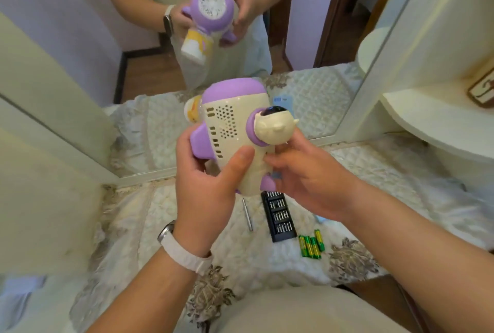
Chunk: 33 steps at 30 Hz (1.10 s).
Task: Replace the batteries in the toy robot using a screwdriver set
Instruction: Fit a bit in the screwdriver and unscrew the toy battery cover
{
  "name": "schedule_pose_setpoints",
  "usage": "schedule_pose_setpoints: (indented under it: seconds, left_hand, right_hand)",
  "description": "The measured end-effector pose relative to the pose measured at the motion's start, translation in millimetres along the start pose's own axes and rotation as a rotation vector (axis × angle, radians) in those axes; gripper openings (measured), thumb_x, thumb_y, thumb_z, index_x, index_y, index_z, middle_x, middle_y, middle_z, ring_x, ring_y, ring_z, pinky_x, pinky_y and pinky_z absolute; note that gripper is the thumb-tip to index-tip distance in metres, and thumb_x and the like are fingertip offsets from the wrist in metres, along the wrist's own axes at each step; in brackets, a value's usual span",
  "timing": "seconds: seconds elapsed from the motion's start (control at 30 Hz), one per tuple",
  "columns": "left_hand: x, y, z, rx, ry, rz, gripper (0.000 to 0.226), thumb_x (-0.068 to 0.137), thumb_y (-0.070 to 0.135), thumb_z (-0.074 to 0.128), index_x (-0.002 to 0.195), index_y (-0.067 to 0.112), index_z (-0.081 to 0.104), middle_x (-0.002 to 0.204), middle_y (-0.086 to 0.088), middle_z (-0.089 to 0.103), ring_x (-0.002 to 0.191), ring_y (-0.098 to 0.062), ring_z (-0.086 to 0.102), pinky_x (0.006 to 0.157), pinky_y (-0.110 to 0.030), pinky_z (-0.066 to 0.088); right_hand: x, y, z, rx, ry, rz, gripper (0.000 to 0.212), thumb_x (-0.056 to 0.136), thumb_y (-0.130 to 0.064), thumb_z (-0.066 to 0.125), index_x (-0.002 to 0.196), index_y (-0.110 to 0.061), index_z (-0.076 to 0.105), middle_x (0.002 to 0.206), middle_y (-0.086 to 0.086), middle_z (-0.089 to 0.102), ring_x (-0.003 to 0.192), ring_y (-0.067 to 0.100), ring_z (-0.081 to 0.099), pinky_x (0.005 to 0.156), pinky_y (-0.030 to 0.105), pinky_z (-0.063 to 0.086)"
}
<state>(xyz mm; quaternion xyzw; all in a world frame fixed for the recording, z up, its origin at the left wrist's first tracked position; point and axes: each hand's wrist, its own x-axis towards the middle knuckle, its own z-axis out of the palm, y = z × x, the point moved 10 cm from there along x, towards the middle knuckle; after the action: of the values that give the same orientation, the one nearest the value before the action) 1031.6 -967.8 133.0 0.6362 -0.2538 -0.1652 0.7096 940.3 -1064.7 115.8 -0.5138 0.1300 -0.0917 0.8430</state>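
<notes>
Left hand (203, 183), right hand (307, 185) curl fingers (282, 159) round toy robot (230, 129).

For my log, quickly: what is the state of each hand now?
Left hand: grips the toy robot by its body, thumb on the cream back.
Right hand: holds the toy robot too, fingers under its head.

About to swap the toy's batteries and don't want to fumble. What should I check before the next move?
1. Toy held securely: ok, left grip and right grip both hold it.
2. Screwdriver within reach: ok, lying on the quilt.
3. Bit case open: ok.
4. Batteries ready: ok, four beside the case.
5. Battery door located: cannot tell, not visible from here.
6. A grip free for the screwdriver: not ok.
</notes>
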Motion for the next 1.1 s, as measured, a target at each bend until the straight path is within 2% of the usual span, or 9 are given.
schedule_pose_setpoints:
  seconds: [0.1,0.3,0.4,0.5,0.6,0.7,0.8,0.93,1.1]
  left_hand:
    - [-8.1,17.8,18.6,0.039,-0.054,0.092,0.071,0.066,0.048,0.083,0.122,0.023,0.047,0.114,-0.003,0.063,0.100,-0.013,0.065,0.079,-0.028,0.054]
    - [-24.9,37.5,51.4,0.113,-0.113,0.195,0.081,0.065,0.060,0.082,0.128,0.030,0.042,0.126,-0.004,0.058,0.116,-0.029,0.060,0.094,-0.054,0.052]
    - [-30.6,45.3,68.6,0.110,-0.132,0.199,0.084,0.064,0.057,0.084,0.130,0.029,0.041,0.128,0.001,0.059,0.119,-0.027,0.059,0.093,-0.047,0.053]
    - [-35.1,49.0,91.6,0.114,-0.153,0.181,0.084,0.062,0.041,0.087,0.130,0.027,0.040,0.122,0.018,0.060,0.114,-0.012,0.060,0.084,-0.022,0.052]
    - [-41.3,49.7,110.0,0.137,-0.149,0.180,0.081,0.063,0.036,0.082,0.132,0.024,0.040,0.120,0.021,0.060,0.112,-0.013,0.061,0.085,-0.023,0.051]
    - [-47.1,51.7,122.5,0.164,-0.137,0.191,0.081,0.064,0.037,0.082,0.132,0.025,0.040,0.120,0.023,0.059,0.112,-0.010,0.061,0.087,-0.023,0.050]
    - [-53.8,49.8,134.7,0.147,-0.140,0.186,0.078,0.064,0.030,0.081,0.130,0.025,0.040,0.119,0.028,0.059,0.110,-0.001,0.060,0.084,-0.014,0.050]
    - [-63.2,38.0,144.8,0.137,-0.115,0.153,0.081,0.062,0.032,0.083,0.132,0.026,0.042,0.124,0.019,0.060,0.114,-0.007,0.060,0.085,-0.017,0.050]
    - [-72.6,24.7,160.4,0.122,-0.091,0.120,0.082,0.063,0.030,0.083,0.133,0.023,0.041,0.121,0.020,0.061,0.112,-0.006,0.061,0.084,-0.016,0.050]
  right_hand:
    - [-18.1,-10.7,-6.1,0.051,-0.035,-0.042,0.064,0.086,0.000,0.050,0.144,-0.024,0.037,0.132,0.017,0.057,0.105,0.032,0.062,0.073,0.038,0.056]
    - [-49.3,-35.7,-28.5,0.018,-0.007,-0.144,0.074,0.082,0.000,0.060,0.143,-0.035,0.035,0.123,0.008,0.059,0.097,0.021,0.062,0.062,0.028,0.052]
    - [-60.3,-49.2,-37.4,-0.027,-0.017,-0.168,0.076,0.080,-0.004,0.066,0.140,-0.040,0.037,0.117,-0.001,0.059,0.093,0.019,0.061,0.061,0.028,0.051]
    - [-70.0,-63.2,-50.6,-0.024,0.013,-0.176,0.068,0.072,-0.017,0.072,0.126,-0.050,0.048,0.104,-0.005,0.064,0.083,0.025,0.058,0.056,0.026,0.049]
    - [-78.6,-72.3,-63.6,0.011,0.017,-0.182,0.061,0.075,-0.020,0.068,0.127,-0.044,0.049,0.105,-0.001,0.065,0.081,0.048,0.057,0.054,0.024,0.048]
    - [-85.7,-73.5,-70.4,0.049,-0.008,-0.169,0.063,0.078,-0.018,0.065,0.133,-0.039,0.043,0.126,0.012,0.059,0.104,0.066,0.049,0.057,0.029,0.047]
    - [-92.4,-73.3,-76.2,0.106,-0.010,-0.183,0.065,0.079,-0.010,0.061,0.136,-0.035,0.041,0.129,0.015,0.057,0.110,0.060,0.050,0.062,0.038,0.040]
    - [-102.5,-72.2,-88.7,0.141,0.031,-0.188,0.059,0.078,-0.006,0.056,0.129,-0.034,0.047,0.114,0.005,0.063,0.089,0.025,0.061,0.045,0.024,0.036]
    - [-111.1,-65.0,-103.7,0.183,0.007,-0.145,0.058,0.077,-0.003,0.055,0.120,-0.043,0.058,0.113,-0.003,0.066,0.090,0.015,0.063,0.046,0.021,0.034]
